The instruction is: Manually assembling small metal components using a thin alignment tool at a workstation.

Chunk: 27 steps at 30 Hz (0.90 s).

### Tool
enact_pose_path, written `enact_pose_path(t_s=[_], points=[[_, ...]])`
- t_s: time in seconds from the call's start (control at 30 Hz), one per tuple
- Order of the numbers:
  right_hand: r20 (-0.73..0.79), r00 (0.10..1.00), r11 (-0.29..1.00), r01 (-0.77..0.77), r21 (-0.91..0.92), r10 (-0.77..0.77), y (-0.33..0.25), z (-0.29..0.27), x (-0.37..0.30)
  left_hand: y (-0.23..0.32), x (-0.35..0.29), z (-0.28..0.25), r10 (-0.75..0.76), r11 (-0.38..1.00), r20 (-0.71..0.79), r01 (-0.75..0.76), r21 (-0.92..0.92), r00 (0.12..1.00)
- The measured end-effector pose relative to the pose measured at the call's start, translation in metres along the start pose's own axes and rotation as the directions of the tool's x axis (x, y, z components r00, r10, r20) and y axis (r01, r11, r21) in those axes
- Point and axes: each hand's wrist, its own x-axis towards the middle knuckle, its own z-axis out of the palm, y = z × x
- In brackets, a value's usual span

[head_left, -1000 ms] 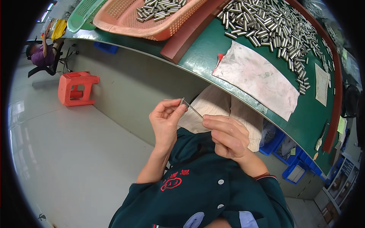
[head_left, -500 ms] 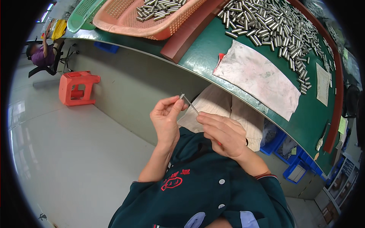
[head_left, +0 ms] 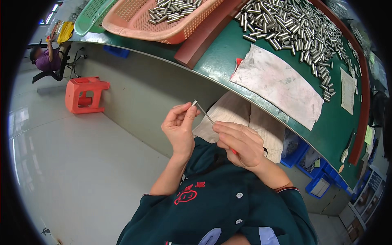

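My left hand [head_left: 179, 127] is pinched shut on a small shiny metal cylinder [head_left: 194, 103], held up between thumb and fingertips. My right hand [head_left: 241, 143] is wrapped round a thin metal-shafted tool [head_left: 206, 114]; a bit of red shows under its palm, perhaps the handle. The tool's tip meets the cylinder or lies right beside it; which of these I cannot tell. Both hands are in front of my body, over my lap and off the table edge. Many similar metal cylinders [head_left: 300, 28] lie heaped on the green table [head_left: 222, 57].
A stained white cloth [head_left: 277, 83] lies along the table's near edge. Back left stand a pink basket [head_left: 171, 37] holding cylinders and a green basket [head_left: 83, 24]. A brown bar [head_left: 200, 47] divides the table. Blue bins [head_left: 318, 183] sit below right. A red stool [head_left: 85, 94] and a seated person are left.
The view has shifted very slightly. Both hands keep their hold, and the cylinder looks slightly turned in my left fingertips.
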Motion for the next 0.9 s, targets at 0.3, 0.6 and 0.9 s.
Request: enact_pose_path(t_s=[0.3,0.6,0.9], points=[[0.024,0.999,0.999,0.046,0.015,-0.046,0.002,0.005,-0.004,0.004,0.003,0.0,0.021,0.998,-0.081,-0.016,0.06,0.996],[-0.046,0.999,0.996,-0.005,0.085,0.009,-0.003,0.0,-0.004,-0.013,0.029,-0.031,-0.189,0.935,0.127,0.218,-0.281,0.974],[-0.14,0.98,0.955,-0.096,0.281,0.14,0.011,0.004,-0.015,-0.013,0.017,-0.035,-0.371,0.76,0.348,0.497,-0.418,0.861]])
